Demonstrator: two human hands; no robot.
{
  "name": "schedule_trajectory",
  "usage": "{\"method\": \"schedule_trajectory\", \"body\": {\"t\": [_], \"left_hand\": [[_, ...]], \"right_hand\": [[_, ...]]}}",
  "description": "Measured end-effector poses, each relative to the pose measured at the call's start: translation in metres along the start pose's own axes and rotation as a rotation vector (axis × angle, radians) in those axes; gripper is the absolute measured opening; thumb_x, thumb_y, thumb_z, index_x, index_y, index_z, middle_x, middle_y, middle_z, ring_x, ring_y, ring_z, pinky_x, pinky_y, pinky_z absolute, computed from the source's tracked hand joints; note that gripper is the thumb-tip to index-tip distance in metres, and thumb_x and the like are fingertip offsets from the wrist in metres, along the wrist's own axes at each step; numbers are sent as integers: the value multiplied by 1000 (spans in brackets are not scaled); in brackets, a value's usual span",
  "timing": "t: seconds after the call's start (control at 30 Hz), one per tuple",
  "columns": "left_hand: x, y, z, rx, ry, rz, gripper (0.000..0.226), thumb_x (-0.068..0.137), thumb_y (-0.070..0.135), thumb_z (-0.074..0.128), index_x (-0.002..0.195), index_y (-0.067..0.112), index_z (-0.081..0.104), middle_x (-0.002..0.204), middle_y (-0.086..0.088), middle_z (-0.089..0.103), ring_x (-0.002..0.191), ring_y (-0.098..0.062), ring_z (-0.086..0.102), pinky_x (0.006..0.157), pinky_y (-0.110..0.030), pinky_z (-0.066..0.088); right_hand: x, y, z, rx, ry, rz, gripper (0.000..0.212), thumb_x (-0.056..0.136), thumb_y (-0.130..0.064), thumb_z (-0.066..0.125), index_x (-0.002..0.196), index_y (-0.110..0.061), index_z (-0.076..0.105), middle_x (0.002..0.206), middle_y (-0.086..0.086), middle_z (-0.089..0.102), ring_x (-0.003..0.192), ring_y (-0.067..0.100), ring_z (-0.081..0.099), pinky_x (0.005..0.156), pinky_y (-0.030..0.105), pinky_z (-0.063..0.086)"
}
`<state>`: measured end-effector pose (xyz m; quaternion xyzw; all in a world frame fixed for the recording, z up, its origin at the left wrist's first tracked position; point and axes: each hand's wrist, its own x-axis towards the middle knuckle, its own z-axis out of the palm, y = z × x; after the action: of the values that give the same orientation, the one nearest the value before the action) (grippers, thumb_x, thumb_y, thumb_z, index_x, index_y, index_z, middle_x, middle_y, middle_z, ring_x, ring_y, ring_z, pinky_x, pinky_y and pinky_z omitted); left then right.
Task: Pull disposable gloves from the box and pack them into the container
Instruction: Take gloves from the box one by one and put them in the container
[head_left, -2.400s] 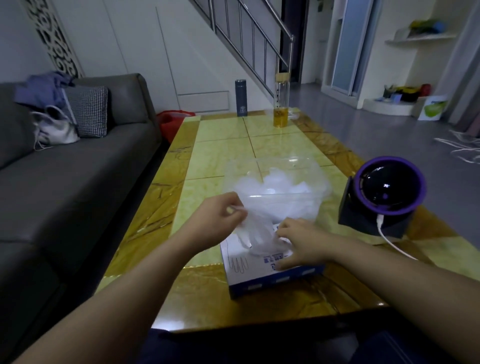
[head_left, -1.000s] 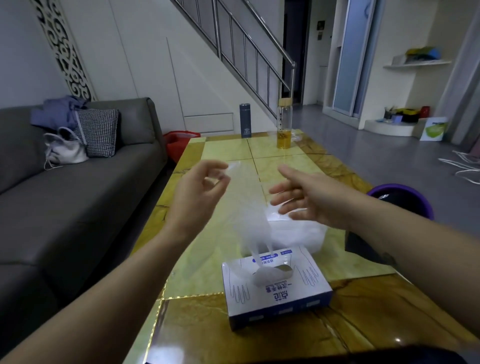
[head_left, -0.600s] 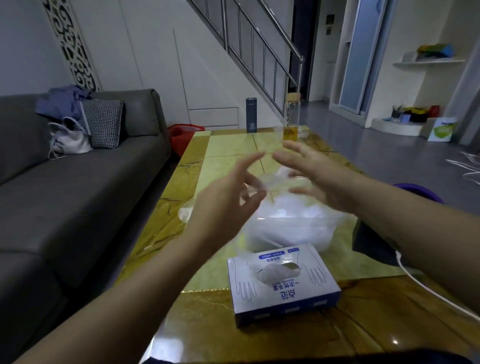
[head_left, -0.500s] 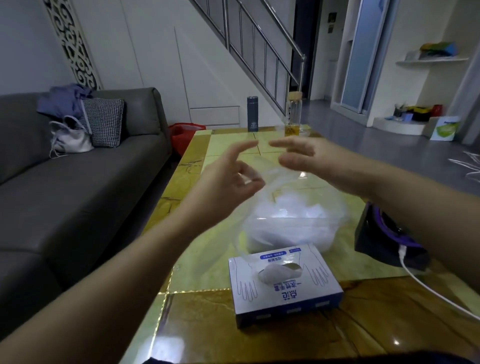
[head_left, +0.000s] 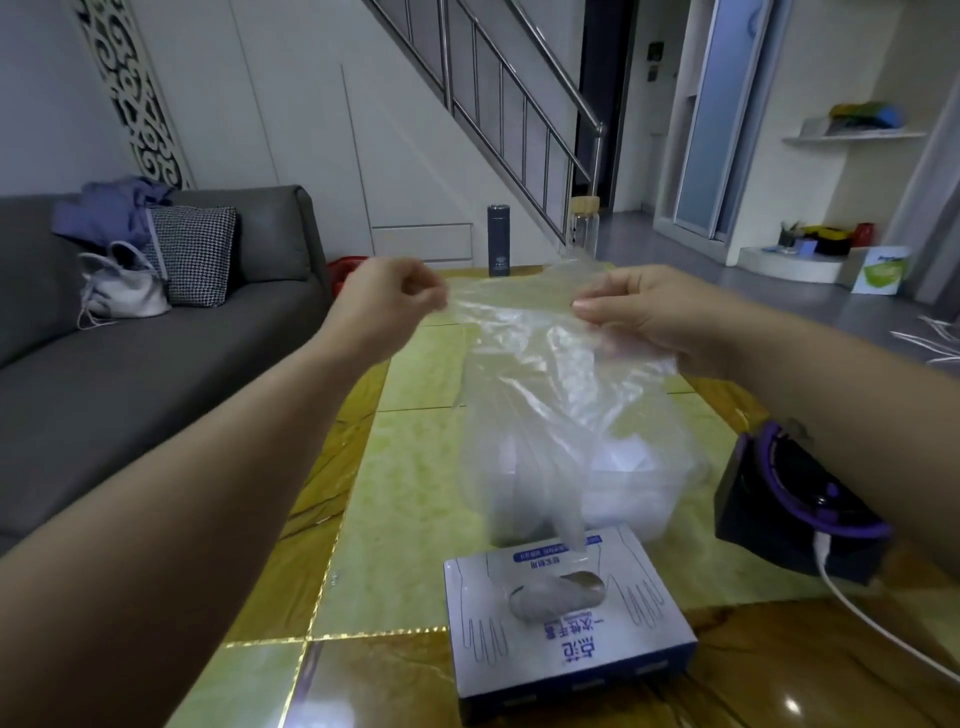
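Observation:
A clear disposable glove (head_left: 524, 374) hangs spread out in the air above the table. My left hand (head_left: 387, 301) pinches its upper left edge and my right hand (head_left: 641, 312) pinches its upper right edge. The glove's fingers dangle down to just above the blue-and-white glove box (head_left: 566, 629), whose oval opening shows more plastic. Behind the glove stands the clear plastic container (head_left: 670, 488), partly veiled by it, with several crumpled gloves inside.
A black and purple round device (head_left: 795, 509) with a white cable (head_left: 878, 629) sits at the table's right. A dark flask (head_left: 498, 240) and a glass bottle (head_left: 583, 228) stand at the far end of the yellow table (head_left: 410, 467). A grey sofa (head_left: 130, 353) runs along the left.
The glove has come fully out of the box. My hands have moved apart and now hold its top edge stretched wide, where before they were close together with loose fingers.

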<state>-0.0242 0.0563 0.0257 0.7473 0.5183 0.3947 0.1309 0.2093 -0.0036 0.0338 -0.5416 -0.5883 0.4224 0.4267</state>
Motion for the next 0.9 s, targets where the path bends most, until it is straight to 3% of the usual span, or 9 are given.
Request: {"method": "schedule_trajectory", "body": {"t": [0.07,0.13,0.27,0.33,0.5,0.6,0.7,0.8,0.9], "left_hand": [[8,0,6,99,254,24,17,93,22,57,105,20,69,100,8,66,91,-12,62,85,-33,51],[2,7,20,142,317,210,20,91,17,55,107,22,67,105,8,62,95,-15,60,89,-35,48],[-26,20,69,365,-337,390,36,94,32,54,129,26,54,132,9,52,117,-12,51,99,-28,41],[-30,14,91,472,-616,295,43,96,37,50,137,29,46,145,7,42,128,-14,44,107,-32,36],[-21,1,122,532,-894,152,48,97,39,47,144,29,38,148,4,40,130,-17,43,104,-29,32],[-16,1,134,546,-940,154,49,96,41,48,143,30,38,148,5,40,131,-16,42,104,-28,31],[-10,-1,147,547,-993,126,51,96,43,48,144,31,36,149,5,39,132,-16,41,104,-28,30],[-7,-6,159,592,-1076,111,55,95,45,48,146,32,32,152,4,33,135,-17,37,107,-29,27],[-2,-16,171,699,-1187,82,56,97,36,48,148,32,25,155,3,28,138,-18,33,111,-31,23]], "right_hand": [[16,16,-5,-28,77,43,8,90,-7,61,83,-12,60,79,3,58,57,7,58,51,16,52],[28,38,-9,-131,146,66,11,90,-7,61,81,-13,59,81,5,58,63,13,56,60,22,54],[44,84,-9,-435,266,106,3,89,-11,57,89,-14,58,81,5,60,63,20,59,45,21,47],[48,104,-10,-728,285,114,19,87,-19,55,105,-20,56,90,2,61,77,24,62,59,30,53],[46,123,-14,-1302,213,55,61,85,-33,60,139,-26,34,127,2,52,118,26,47,93,39,33],[41,116,-10,-1311,311,-309,56,86,-29,65,137,-25,43,132,1,42,119,23,39,97,36,33],[47,114,4,-1076,0,-287,51,86,-27,68,133,-22,50,131,-1,47,114,17,48,92,31,43],[60,134,13,-1154,-333,4,80,80,-32,74,146,-21,31,144,2,36,121,24,47,96,33,44],[74,157,9,-1200,-436,153,91,82,-23,72,151,-25,13,153,6,13,121,33,46,95,38,47]]}}
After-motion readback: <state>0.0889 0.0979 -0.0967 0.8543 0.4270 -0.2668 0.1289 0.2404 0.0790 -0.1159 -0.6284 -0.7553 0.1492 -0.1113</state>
